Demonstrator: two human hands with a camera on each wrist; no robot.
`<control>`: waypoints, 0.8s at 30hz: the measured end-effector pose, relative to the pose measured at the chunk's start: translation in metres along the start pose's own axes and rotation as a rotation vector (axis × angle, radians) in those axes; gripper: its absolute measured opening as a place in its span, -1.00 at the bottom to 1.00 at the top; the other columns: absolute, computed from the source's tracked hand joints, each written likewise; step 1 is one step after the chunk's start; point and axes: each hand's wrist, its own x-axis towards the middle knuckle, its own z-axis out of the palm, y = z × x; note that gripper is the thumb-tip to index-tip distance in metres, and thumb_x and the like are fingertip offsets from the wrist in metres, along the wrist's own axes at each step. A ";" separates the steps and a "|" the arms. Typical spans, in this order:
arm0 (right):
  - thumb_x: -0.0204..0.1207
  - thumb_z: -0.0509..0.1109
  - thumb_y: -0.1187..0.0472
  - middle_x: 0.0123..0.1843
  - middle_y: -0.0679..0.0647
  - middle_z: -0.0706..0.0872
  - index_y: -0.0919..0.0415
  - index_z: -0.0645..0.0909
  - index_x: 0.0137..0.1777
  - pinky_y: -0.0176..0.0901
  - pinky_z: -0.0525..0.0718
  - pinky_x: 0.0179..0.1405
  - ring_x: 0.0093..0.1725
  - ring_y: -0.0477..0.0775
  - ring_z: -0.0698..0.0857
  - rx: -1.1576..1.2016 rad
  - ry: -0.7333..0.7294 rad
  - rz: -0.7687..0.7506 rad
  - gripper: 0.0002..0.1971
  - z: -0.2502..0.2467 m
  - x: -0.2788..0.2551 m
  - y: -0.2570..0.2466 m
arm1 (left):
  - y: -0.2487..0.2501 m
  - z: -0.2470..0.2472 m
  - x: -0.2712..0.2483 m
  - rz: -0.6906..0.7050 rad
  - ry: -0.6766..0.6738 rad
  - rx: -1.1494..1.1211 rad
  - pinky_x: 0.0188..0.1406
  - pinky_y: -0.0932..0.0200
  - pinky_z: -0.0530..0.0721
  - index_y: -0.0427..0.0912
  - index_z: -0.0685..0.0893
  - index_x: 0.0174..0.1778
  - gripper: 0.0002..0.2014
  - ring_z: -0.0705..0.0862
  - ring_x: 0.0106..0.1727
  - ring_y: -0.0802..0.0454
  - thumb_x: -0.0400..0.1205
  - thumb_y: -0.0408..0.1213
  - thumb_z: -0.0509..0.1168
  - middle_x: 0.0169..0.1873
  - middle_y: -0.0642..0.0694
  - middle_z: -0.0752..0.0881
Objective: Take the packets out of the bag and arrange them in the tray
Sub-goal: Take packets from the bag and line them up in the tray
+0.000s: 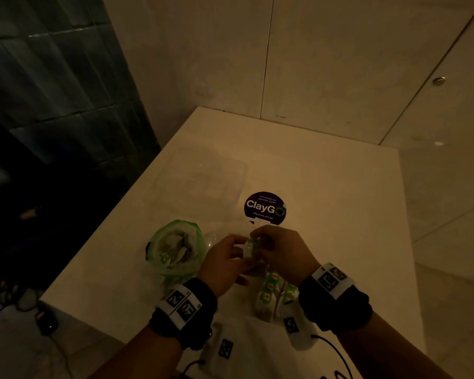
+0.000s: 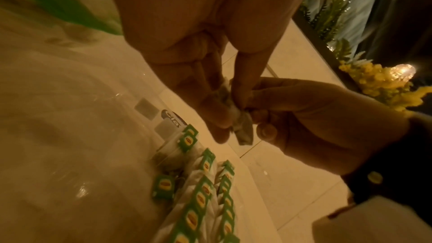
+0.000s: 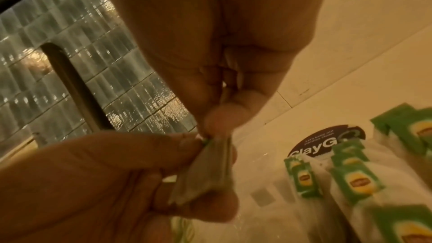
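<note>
Both hands meet above the white table [image 1: 326, 192] and hold one small tea packet [image 1: 249, 246] between them. My left hand [image 1: 242, 254] pinches its lower part and my right hand [image 1: 256, 240] pinches its top edge. In the left wrist view the packet [image 2: 244, 132] hangs crumpled between the fingers. The right wrist view shows the packet [image 3: 205, 176] as a flat pouch. A green plastic bag [image 1: 175, 247] stands open to the left of the hands with more packets inside. Rows of green-labelled packets [image 1: 271, 291] lie beneath my wrists. A clear tray [image 1: 230, 170] sits behind the bag.
A round dark ClayGo sticker [image 1: 264, 207] is on the table just beyond the hands. The table's left edge drops to a dark floor with cables [image 1: 25, 296]. A white wall stands behind the table. White tagged items [image 1: 225, 348] lie at the near edge.
</note>
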 end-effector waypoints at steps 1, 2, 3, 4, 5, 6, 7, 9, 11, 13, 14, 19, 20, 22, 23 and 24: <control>0.49 0.38 0.27 0.05 0.00 0.71 0.10 0.60 0.33 -0.34 0.59 0.03 0.02 -0.03 0.66 -0.017 -0.026 0.017 -0.61 0.000 0.000 0.000 | -0.001 0.000 0.001 0.013 0.004 0.042 -0.43 0.09 0.71 -0.02 0.55 0.10 -0.68 0.77 -0.30 -0.06 0.53 -0.47 0.39 -0.23 -0.14 0.74; 0.49 0.38 0.25 0.09 0.03 0.72 0.11 0.60 0.33 -0.29 0.58 0.06 0.06 0.00 0.67 -0.060 -0.050 0.024 -0.62 0.000 0.002 0.000 | -0.002 -0.001 0.003 0.027 0.003 0.089 -0.40 0.09 0.71 0.01 0.53 0.12 -0.65 0.75 -0.30 -0.07 0.53 -0.46 0.38 -0.26 -0.14 0.72; 0.49 0.39 0.22 0.08 0.04 0.71 0.12 0.64 0.29 -0.32 0.55 0.02 0.06 0.02 0.66 -0.114 -0.067 0.021 -0.65 -0.001 0.003 0.001 | -0.003 -0.001 0.004 0.043 -0.002 0.138 -0.37 0.11 0.72 0.02 0.51 0.17 -0.62 0.74 -0.28 -0.08 0.53 -0.46 0.37 -0.28 -0.16 0.71; 0.49 0.41 0.19 0.02 0.02 0.67 0.13 0.68 0.21 -0.38 0.50 -0.08 0.01 0.02 0.63 -0.155 -0.077 0.015 -0.71 -0.002 0.004 0.001 | -0.004 -0.002 0.005 0.058 -0.008 0.186 -0.34 0.14 0.71 0.01 0.49 0.23 -0.59 0.73 -0.26 -0.07 0.54 -0.46 0.37 -0.28 -0.17 0.69; 0.48 0.43 0.17 -0.08 -0.03 0.62 0.14 0.71 0.12 -0.43 0.43 -0.18 -0.07 -0.01 0.60 -0.173 -0.084 0.012 -0.78 -0.004 0.006 0.001 | -0.005 -0.002 0.006 0.067 -0.014 0.227 -0.33 0.21 0.70 0.01 0.47 0.27 -0.57 0.71 -0.24 -0.04 0.55 -0.46 0.35 -0.28 -0.14 0.68; 0.48 0.45 0.16 -0.16 -0.08 0.57 0.15 0.72 0.05 -0.43 0.37 -0.25 -0.14 -0.05 0.56 -0.174 -0.094 0.019 -0.82 -0.006 0.007 0.001 | -0.006 -0.003 0.008 0.065 -0.018 0.260 -0.33 0.28 0.67 0.01 0.45 0.30 -0.56 0.70 -0.23 0.02 0.57 -0.45 0.34 -0.27 -0.10 0.67; 0.47 0.47 0.16 -0.18 -0.09 0.57 0.17 0.72 0.02 -0.41 0.37 -0.24 -0.18 -0.08 0.53 -0.171 -0.111 0.036 -0.84 -0.008 0.009 0.002 | -0.007 -0.005 0.011 0.056 -0.019 0.289 -0.34 0.34 0.64 0.02 0.44 0.30 -0.57 0.69 -0.23 0.07 0.58 -0.44 0.33 -0.25 -0.07 0.67; 0.49 0.45 0.18 -0.05 0.02 0.68 0.20 0.71 0.03 -0.32 0.42 -0.09 -0.13 -0.07 0.53 -0.205 -0.148 0.065 -0.84 -0.007 0.017 0.006 | -0.012 -0.007 0.018 0.017 -0.021 0.333 -0.32 0.29 0.64 0.03 0.44 0.26 -0.60 0.68 -0.22 0.07 0.58 -0.42 0.32 -0.17 -0.08 0.69; 0.51 0.41 0.22 0.09 0.10 0.71 0.21 0.70 0.07 -0.28 0.44 -0.01 -0.04 -0.01 0.55 -0.266 -0.177 0.088 -0.83 -0.002 0.027 0.012 | -0.019 -0.008 0.026 -0.045 -0.038 0.346 -0.18 0.05 0.72 -0.02 0.45 0.23 -0.64 0.68 -0.16 -0.06 0.58 -0.44 0.30 -0.09 -0.16 0.68; 0.51 0.39 0.25 0.15 0.12 0.69 0.21 0.69 0.09 -0.27 0.46 0.05 0.08 0.06 0.60 -0.309 -0.201 0.117 -0.81 0.007 0.036 0.017 | -0.024 -0.008 0.030 -0.092 -0.054 0.359 -0.07 -0.03 0.71 -0.09 0.45 0.24 -0.66 0.66 -0.13 -0.11 0.59 -0.47 0.27 -0.07 -0.18 0.66; 0.50 0.39 0.26 0.17 0.12 0.69 0.21 0.69 0.10 -0.25 0.48 0.08 0.13 0.08 0.62 -0.325 -0.210 0.129 -0.81 0.012 0.040 0.019 | -0.027 -0.008 0.032 -0.103 -0.062 0.363 -0.05 -0.05 0.71 -0.10 0.45 0.23 -0.67 0.66 -0.13 -0.11 0.60 -0.48 0.25 -0.06 -0.19 0.65; 0.50 0.38 0.27 0.11 0.13 0.68 0.21 0.65 0.06 -0.14 0.59 0.09 0.12 0.13 0.62 -0.387 -0.189 0.150 -0.85 0.025 0.049 0.019 | -0.035 -0.011 0.033 -0.071 -0.075 0.482 0.08 -0.20 0.71 -0.11 0.52 0.07 -0.80 0.69 0.03 -0.27 0.58 -0.44 0.22 0.03 -0.22 0.68; 0.51 0.36 0.29 0.07 0.14 0.66 0.22 0.64 0.03 -0.14 0.59 0.04 0.08 0.13 0.61 -0.404 -0.188 0.144 -0.87 0.027 0.049 0.019 | -0.037 -0.012 0.033 -0.066 -0.075 0.495 0.08 -0.19 0.70 -0.12 0.55 0.03 -0.83 0.69 0.04 -0.28 0.57 -0.42 0.23 0.05 -0.24 0.69; 0.51 0.32 0.31 -0.07 0.11 0.58 0.19 0.55 -0.07 -0.15 0.53 -0.08 -0.05 0.11 0.54 -0.436 -0.173 0.134 -0.96 0.029 0.049 0.020 | -0.035 -0.012 0.031 -0.072 -0.093 0.498 0.06 -0.18 0.68 -0.18 0.61 0.02 -0.84 0.69 0.05 -0.32 0.57 -0.42 0.22 0.07 -0.30 0.70; 0.50 0.31 0.32 -0.14 0.06 0.52 0.17 0.49 -0.10 -0.15 0.49 -0.13 -0.09 0.09 0.50 -0.451 -0.160 0.128 -0.94 0.031 0.050 0.020 | -0.034 -0.013 0.031 -0.079 -0.106 0.496 0.05 -0.19 0.68 -0.21 0.62 0.01 -0.84 0.68 0.06 -0.36 0.57 -0.43 0.21 0.10 -0.32 0.70; 0.49 0.29 0.34 -0.21 0.02 0.47 0.16 0.43 -0.12 -0.15 0.45 -0.16 -0.11 0.08 0.47 -0.461 -0.149 0.124 -0.90 0.033 0.050 0.021 | -0.034 -0.013 0.030 -0.083 -0.124 0.500 0.04 -0.19 0.67 -0.21 0.62 -0.02 -0.84 0.67 0.08 -0.38 0.57 -0.43 0.19 0.15 -0.30 0.69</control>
